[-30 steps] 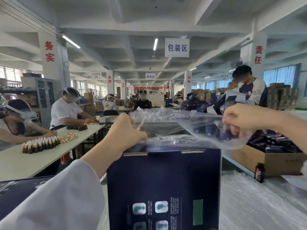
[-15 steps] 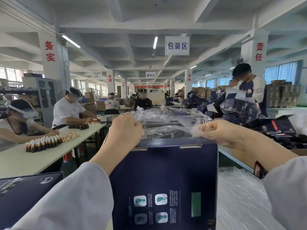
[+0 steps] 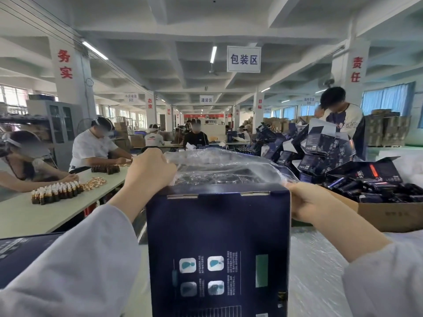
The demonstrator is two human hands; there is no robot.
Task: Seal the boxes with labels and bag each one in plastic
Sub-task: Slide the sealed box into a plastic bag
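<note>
A tall dark blue box (image 3: 217, 243) stands upright right in front of me, its printed face toward me. A clear plastic bag (image 3: 224, 167) is bunched over its far top edge. My left hand (image 3: 148, 172) grips the bag's edge at the box's top left corner. At the top right corner my right hand (image 3: 306, 202) pinches the bag's other side against the box. How far the bag reaches down the far side is hidden.
A second dark box (image 3: 20, 255) lies at my lower left. Clear plastic sheets (image 3: 320, 259) cover the table at right. A cardboard carton (image 3: 389, 213) with dark boxes sits at right, a person behind it. Seated workers and small bottles (image 3: 55, 193) occupy the left table.
My right hand has come down and in, from holding the bag open in the air to the box's top right corner. The bag has dropped lower over the box top.
</note>
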